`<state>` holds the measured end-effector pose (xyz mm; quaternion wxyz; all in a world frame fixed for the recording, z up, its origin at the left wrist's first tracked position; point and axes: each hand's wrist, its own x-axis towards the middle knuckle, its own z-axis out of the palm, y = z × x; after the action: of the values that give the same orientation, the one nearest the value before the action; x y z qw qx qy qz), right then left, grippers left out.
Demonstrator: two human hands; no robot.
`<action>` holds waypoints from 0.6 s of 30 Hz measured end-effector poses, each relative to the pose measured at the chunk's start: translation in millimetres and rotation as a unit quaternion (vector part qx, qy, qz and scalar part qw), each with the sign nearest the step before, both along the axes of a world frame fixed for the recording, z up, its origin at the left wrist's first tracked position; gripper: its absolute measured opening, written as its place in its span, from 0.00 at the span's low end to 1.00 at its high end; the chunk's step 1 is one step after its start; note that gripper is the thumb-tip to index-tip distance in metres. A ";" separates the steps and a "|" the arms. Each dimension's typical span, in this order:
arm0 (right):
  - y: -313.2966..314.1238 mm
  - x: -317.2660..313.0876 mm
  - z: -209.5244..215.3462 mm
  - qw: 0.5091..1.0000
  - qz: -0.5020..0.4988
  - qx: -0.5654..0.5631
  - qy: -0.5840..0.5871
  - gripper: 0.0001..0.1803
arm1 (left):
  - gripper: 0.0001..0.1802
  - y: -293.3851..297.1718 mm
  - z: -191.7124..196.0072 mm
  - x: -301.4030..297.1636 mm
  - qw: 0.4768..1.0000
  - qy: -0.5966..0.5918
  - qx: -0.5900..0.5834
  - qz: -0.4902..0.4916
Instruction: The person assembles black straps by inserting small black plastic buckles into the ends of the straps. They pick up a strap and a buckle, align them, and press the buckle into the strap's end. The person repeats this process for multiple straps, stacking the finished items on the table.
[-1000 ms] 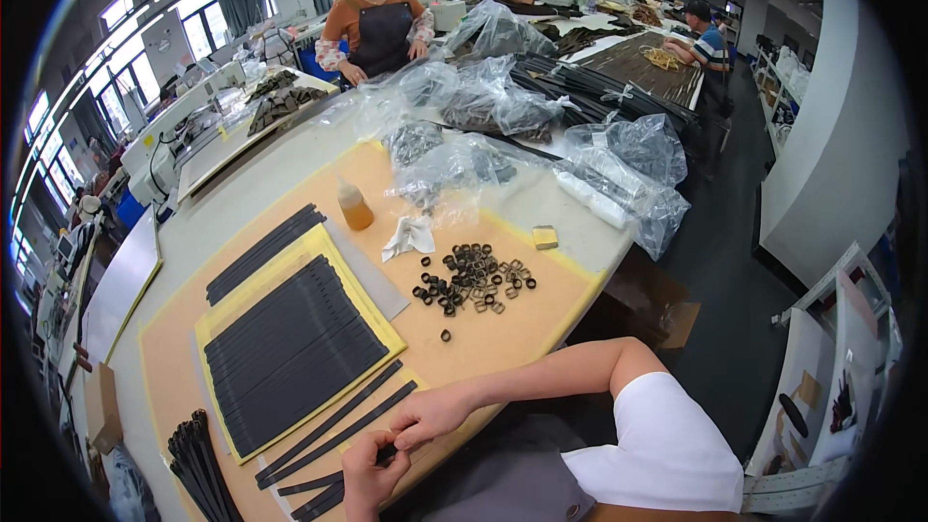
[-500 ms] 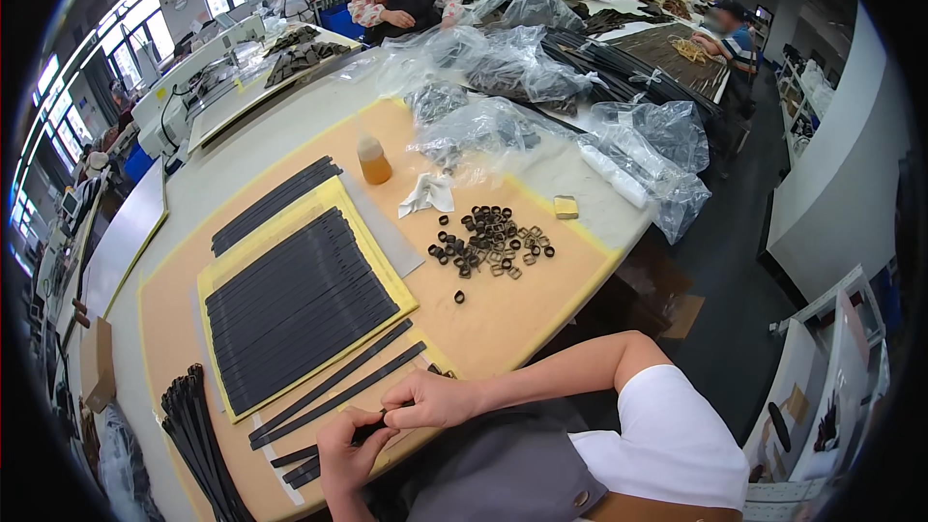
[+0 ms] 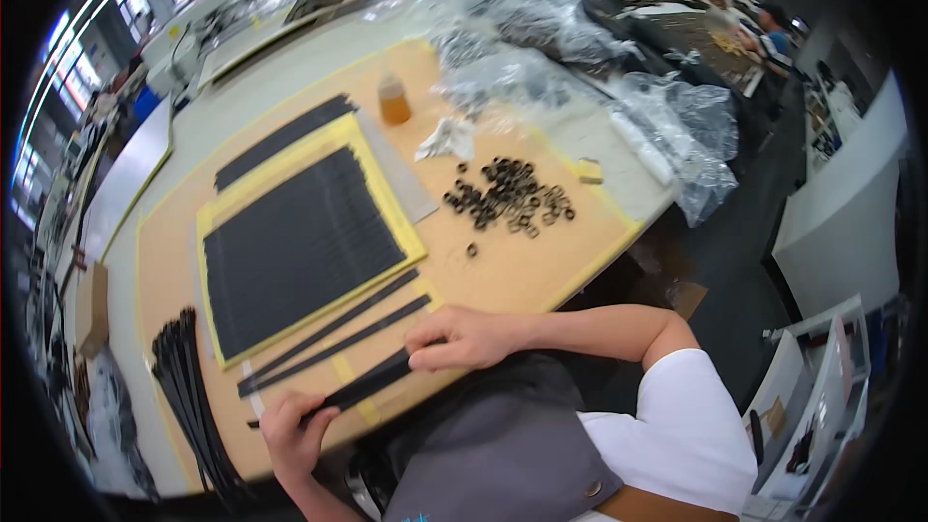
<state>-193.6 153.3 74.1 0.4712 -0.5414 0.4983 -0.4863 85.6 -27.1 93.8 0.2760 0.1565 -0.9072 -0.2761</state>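
A black strap (image 3: 372, 382) stretches between my hands at the table's near edge. My left hand (image 3: 295, 428) pinches its lower left part, while my right hand (image 3: 459, 338) closes round its right end. Whatever sits under the right fingers is hidden. Just beyond lie two loose black straps (image 3: 333, 355), side by side. Behind them, a yellow-edged board (image 3: 414, 253) bears a tight row of black straps (image 3: 304, 242). Small dark rings and buckles (image 3: 503, 191) are heaped to the right of the board. One ring (image 3: 472, 250) lies apart from that heap.
A bundle of black straps (image 3: 184, 387) hangs over the table's left edge. Toward the back stand a bottle of amber liquid (image 3: 393, 101), a crumpled white cloth (image 3: 447, 138) and a small yellowish block (image 3: 589, 171). Clear plastic bags (image 3: 522, 77) cover the far right.
My hands have moved apart, left hand to the left and right hand slightly up and right, with the strap now drawn out between them. The view has shifted and blurred slightly.
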 end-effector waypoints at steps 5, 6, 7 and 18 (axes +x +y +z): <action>20.9 16.6 -10.1 0.997 -0.037 0.056 0.042 0.15 | 0.13 5.3 -21.7 7.9 0.993 -0.048 0.094 -0.046; 23.4 19.8 -15.2 0.995 -0.033 0.077 0.048 0.15 | 0.13 8.2 -24.1 11.3 0.994 -0.053 0.079 -0.059; 30.3 22.6 -19.8 0.992 -0.041 0.101 0.066 0.15 | 0.13 8.0 -32.7 10.6 0.993 -0.048 0.066 -0.085; -14.8 -1.4 -41.6 0.913 -0.199 -0.039 0.354 0.13 | 0.12 -6.6 -78.5 8.5 0.996 -0.068 0.055 0.030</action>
<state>-195.1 138.5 32.5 0.1358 -0.5853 0.7109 -0.3656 94.2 -33.7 15.4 0.2126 0.2168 -0.9024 -0.3059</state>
